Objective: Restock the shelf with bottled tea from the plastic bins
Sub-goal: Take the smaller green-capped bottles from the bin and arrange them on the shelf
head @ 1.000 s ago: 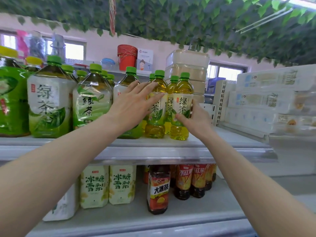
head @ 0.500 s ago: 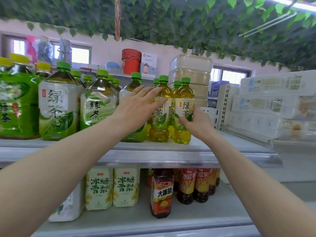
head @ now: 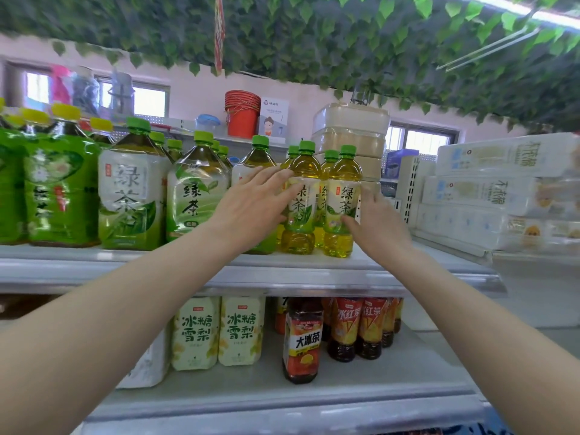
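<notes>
2 small green-tea bottles on the upper shelf are squared betw. flat-fingered left hand and curled right hand; even pressure, labels fwd., is advised.

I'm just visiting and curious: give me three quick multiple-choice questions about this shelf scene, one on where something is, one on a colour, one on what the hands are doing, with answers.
1. Where do the red-labelled dark tea bottles stand?
A. top shelf
B. lower shelf
C. floor

2. What colour are the caps of the small green tea bottles between the hands?
A. green
B. red
C. white

3. How is the left hand?
A. clenched in a fist
B. fingers straight against a bottle
C. hanging at the side

Answers:
1 B, the dark tea bottles sit under the upper shelf.
2 A, the small green tea bottles have green caps.
3 B, the left hand lies flat; the right hand touches the other side.
</notes>
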A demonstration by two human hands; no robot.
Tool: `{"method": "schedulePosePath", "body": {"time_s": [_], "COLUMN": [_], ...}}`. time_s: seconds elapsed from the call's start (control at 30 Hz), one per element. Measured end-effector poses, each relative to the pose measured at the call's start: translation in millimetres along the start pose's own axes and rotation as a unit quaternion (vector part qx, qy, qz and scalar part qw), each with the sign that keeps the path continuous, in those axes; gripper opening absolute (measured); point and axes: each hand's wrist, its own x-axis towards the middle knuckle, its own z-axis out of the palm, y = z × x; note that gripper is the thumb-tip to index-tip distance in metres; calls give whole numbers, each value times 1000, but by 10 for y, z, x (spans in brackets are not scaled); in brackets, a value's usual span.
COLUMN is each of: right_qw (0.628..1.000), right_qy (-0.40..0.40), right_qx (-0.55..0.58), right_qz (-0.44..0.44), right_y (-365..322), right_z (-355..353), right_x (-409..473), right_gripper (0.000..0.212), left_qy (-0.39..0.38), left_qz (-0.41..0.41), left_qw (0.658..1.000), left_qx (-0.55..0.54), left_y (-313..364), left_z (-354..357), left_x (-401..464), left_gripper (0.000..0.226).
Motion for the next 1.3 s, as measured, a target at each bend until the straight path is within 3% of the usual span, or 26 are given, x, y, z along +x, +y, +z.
{"method": "schedulePosePath", "body": {"time_s": [0.27, 0.5, 0.7, 1.0, 1.3], "right_qw": [974, 963, 957, 943, 892], "right_qy": [70, 75, 20, -120, -274], "right_qx": [-159, -151, -122, -1, 103], "right_qz": [-143, -212, -262, -310, -345], "right_y": [-419, -1214, -1949, -2853, -3440], "right_z": [-186, 19, 552, 1779, 3323], "right_x": [-586, -1305, -2066, -3457, -5035], "right_gripper": [69, 70, 68, 67, 71], "left_qy": [33, 21, -28, -149, -273], "left_qz": [-44, -78, -101, -200, -340], "left_qw": [997, 991, 986, 949, 867], "left_qx": [-62, -110, -130, -195, -243], "left_y": [-166, -432, -647, -673, -69], "left_z": [-364, -582, -551, -342, 188], "left_x": [-691, -1773, -3069, -5164, -7231], "left_gripper": [61, 57, 54, 53, 50]}}
